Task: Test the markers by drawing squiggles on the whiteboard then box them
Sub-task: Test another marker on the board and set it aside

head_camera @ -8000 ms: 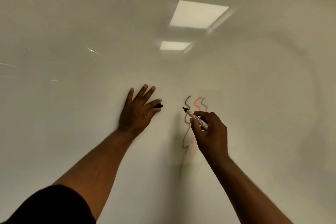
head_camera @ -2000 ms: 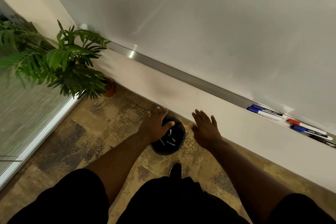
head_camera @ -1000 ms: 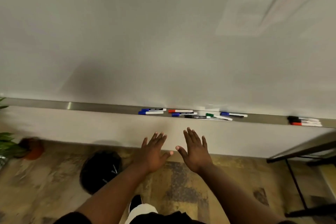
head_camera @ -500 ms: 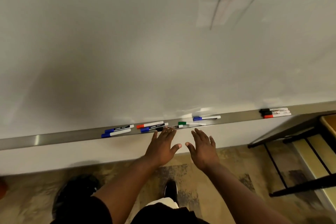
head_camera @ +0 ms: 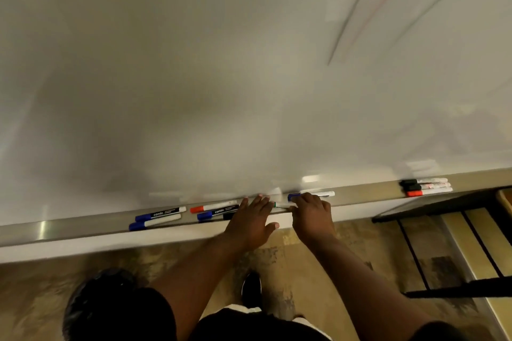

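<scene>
The whiteboard (head_camera: 194, 77) fills the upper view, with blurred black and red squiggles (head_camera: 357, 16) at its top right. Several markers lie on the metal tray (head_camera: 69, 227) below it: two blue-capped ones (head_camera: 159, 214) at left, then a red-capped marker (head_camera: 213, 206) above another blue marker (head_camera: 219, 213). My left hand (head_camera: 250, 220) reaches over the tray with straight fingers and holds nothing. My right hand (head_camera: 311, 213) curls its fingers down onto a green-capped marker (head_camera: 280, 204), mostly hidden beneath it. Behind it lies a blue-capped marker (head_camera: 318, 194).
Three more markers (head_camera: 428, 187), black and red capped, lie further right on the tray. A black metal frame (head_camera: 443, 209) stands low at the right. A dark round bin (head_camera: 91, 293) sits on the floor at lower left, near my shoe (head_camera: 251, 288).
Both hands have moved up from below the tray onto it. The right hand's fingers, straight before, now curl over the green marker. The view has shifted slightly left.
</scene>
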A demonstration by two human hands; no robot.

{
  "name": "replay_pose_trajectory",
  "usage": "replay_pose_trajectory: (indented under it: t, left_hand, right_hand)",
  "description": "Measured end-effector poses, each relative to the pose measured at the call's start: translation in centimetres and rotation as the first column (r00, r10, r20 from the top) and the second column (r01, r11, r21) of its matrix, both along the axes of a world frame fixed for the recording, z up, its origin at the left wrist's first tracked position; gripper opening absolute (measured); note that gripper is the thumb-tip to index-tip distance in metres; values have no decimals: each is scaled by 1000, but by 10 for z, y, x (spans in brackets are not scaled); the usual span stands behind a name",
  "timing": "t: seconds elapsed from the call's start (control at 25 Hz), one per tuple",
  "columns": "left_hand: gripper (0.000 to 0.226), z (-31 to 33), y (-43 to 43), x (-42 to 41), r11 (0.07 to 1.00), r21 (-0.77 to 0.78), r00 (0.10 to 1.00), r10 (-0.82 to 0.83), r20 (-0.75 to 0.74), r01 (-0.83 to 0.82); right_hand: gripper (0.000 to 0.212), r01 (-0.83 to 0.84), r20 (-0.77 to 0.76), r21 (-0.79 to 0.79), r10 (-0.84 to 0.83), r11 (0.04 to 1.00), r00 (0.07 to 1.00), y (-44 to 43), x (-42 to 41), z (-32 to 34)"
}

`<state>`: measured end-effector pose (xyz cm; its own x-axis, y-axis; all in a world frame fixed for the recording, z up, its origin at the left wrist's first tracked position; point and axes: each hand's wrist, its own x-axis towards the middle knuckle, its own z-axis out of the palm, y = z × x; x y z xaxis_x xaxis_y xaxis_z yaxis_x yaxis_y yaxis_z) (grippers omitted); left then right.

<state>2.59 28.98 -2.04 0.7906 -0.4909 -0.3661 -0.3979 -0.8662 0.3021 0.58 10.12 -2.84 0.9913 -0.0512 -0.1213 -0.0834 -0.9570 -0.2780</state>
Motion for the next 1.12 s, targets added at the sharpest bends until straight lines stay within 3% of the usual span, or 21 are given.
replay_pose_trajectory:
  t: [0.16,0.64,0.84,1.0,1.12]
  left_hand:
    - [67,-6,-3,-2,999,32,1000,10,-29,-9]
    - [69,1,0,-11,989,94,992,116,-50,-111]
    - [67,8,-2,-20,986,41,987,160,-1,-160]
    - [63,20,-9,-24,965,-96,965,252,75,-245]
    - [44,30,-15,-29,932,-222,922,331,201,-286]
  right_hand:
    - [27,-71,-54,-106,65,992,996,-8,12,-18]
    - [27,-164,-85,-116,155,980,984,-14,26,-18]
    - [35,-148,14,-106,151,983,989,-20,15,-15]
    - [26,-177,182,-22,178,984,967,-26,2,-4]
    - [18,-244,265,96,212,965,941,-27,-10,8]
